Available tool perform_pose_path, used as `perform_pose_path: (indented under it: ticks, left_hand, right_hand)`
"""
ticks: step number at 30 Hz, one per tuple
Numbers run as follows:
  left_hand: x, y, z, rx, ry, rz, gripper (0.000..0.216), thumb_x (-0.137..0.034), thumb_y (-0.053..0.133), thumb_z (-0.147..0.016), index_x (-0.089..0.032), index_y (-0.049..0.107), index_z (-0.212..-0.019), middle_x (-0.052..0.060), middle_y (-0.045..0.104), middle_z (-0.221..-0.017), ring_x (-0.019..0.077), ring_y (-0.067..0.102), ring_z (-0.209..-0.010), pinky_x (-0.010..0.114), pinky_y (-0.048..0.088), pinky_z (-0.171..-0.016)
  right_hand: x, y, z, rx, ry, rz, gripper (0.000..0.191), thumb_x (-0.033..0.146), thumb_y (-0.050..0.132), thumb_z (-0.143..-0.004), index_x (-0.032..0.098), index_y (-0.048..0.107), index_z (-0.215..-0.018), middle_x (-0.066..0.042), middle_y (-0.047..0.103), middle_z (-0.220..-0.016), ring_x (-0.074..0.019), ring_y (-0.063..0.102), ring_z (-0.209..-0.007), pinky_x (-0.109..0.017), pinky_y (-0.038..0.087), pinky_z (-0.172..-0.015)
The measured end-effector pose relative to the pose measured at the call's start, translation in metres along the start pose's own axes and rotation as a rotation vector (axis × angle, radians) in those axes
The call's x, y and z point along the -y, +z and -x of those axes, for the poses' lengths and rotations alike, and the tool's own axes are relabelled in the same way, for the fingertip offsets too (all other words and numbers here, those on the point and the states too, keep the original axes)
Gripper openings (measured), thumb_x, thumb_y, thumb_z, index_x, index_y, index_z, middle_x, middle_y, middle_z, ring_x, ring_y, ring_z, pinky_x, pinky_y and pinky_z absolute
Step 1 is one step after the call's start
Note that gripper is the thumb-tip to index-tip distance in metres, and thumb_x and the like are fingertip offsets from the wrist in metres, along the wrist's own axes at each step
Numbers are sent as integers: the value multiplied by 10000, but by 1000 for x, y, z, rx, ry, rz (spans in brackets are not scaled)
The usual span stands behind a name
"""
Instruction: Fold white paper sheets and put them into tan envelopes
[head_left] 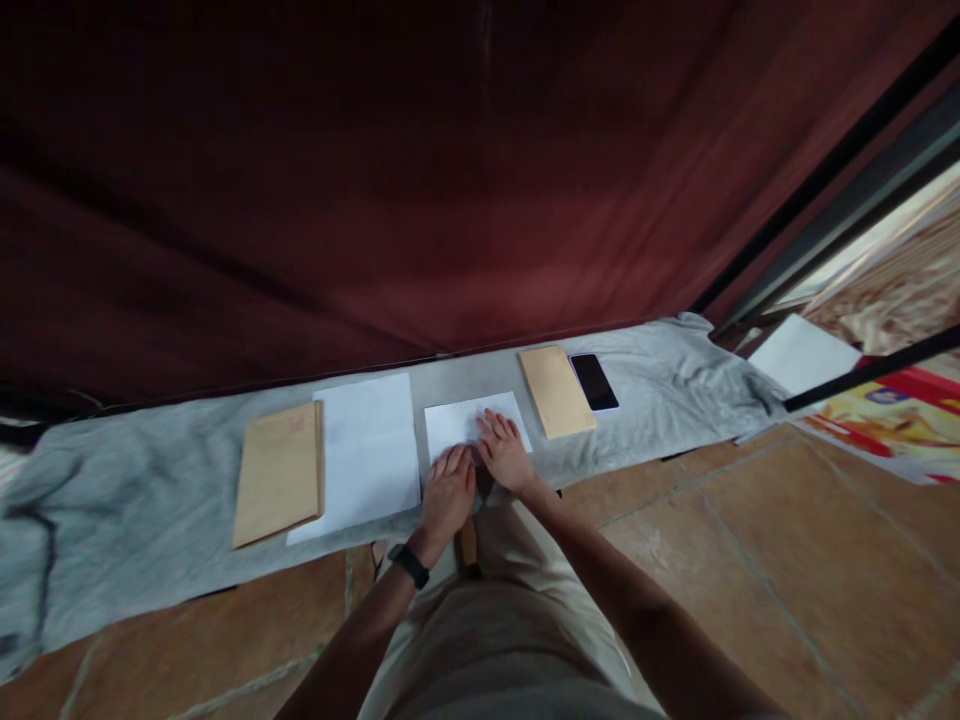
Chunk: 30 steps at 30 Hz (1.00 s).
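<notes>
near edge of the small white sheet (456, 422) hidden under the hands. left hand (448, 492) and right hand (504, 450) lie flat on it, fingers open, gripping nothing. sheet plain, blank, on the grey cloth (150, 480), between big white paper (367, 450) and brown envelope (555, 392).

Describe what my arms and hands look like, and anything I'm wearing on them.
No sleeves are in view on either arm. The left hand has a black watch-like band on its wrist. The right hand wears nothing; no gloves or rings show.
</notes>
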<state>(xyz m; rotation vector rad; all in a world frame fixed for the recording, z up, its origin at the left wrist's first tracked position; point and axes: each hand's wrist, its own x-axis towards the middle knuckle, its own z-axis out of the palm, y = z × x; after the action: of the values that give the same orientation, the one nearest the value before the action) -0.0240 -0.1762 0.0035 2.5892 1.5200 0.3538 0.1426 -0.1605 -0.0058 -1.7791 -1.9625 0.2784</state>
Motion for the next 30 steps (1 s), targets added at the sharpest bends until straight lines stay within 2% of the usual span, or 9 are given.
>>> perform_pose_path:
  ticks: [3,7,10,14,17,21,26,30]
  left_hand:
    - [-2,2,-28,-47,3,7,504,-278,310,-1039,-101,520,-1462,154,519,-1534,277,418,-1470,475,358,-1209]
    - [1,13,-55,-31,-35,-10,545,-344,296,-1055,-91,463,-1508,163,449,-1587,305,310,-1530,518,305,-1227]
    - [8,22,-59,-58,-108,-26,576,-362,286,-1057,-65,423,-1530,177,411,-1607,292,289,-1541,498,276,-1247]
    - [18,31,-54,-160,-225,-25,619,-374,299,-1050,-14,362,-1550,219,372,-1616,302,295,-1538,497,285,-1248]
    - [22,33,-53,-193,-262,-28,632,-361,312,-1046,35,355,-1537,257,366,-1607,334,295,-1534,511,292,-1244]
    - [18,32,-58,-213,-272,-27,618,-338,314,-1045,50,361,-1523,284,373,-1592,352,295,-1531,551,282,-1241]
    - [8,30,-73,-141,-159,-9,568,-305,309,-1042,-34,386,-1535,200,400,-1607,297,272,-1547,528,250,-1262]
    - [10,29,-77,-89,-169,-24,593,-359,336,-1039,-48,389,-1541,190,382,-1618,297,274,-1546,520,250,-1261]
  right_hand:
    - [2,5,-4,36,-15,72,499,265,443,-1028,190,483,-1520,-115,380,-1632,-321,341,-1511,-556,242,-1234]
    - [-2,9,-4,36,-30,118,491,230,444,-1023,194,501,-1510,-114,393,-1624,-322,370,-1494,-552,212,-1243]
    - [-9,12,-5,-11,-36,144,468,283,415,-1052,200,506,-1503,-97,418,-1612,-293,390,-1486,-512,246,-1241]
    - [-21,15,-3,-95,-10,193,537,363,411,-1067,101,439,-1534,-151,409,-1608,-282,389,-1487,-460,287,-1231]
    - [-28,17,0,-142,35,218,598,394,413,-1067,35,395,-1545,-196,392,-1606,-300,381,-1490,-463,286,-1230]
    - [-26,15,-4,-169,102,218,552,346,361,-1077,37,424,-1530,-202,421,-1588,-305,407,-1473,-497,271,-1228]
    - [-20,10,-26,-127,113,199,510,297,343,-1071,71,461,-1514,-186,466,-1563,-303,411,-1468,-533,239,-1224]
    - [-22,12,-33,-76,76,213,514,335,354,-1075,123,448,-1534,-163,426,-1596,-301,374,-1489,-520,239,-1223]
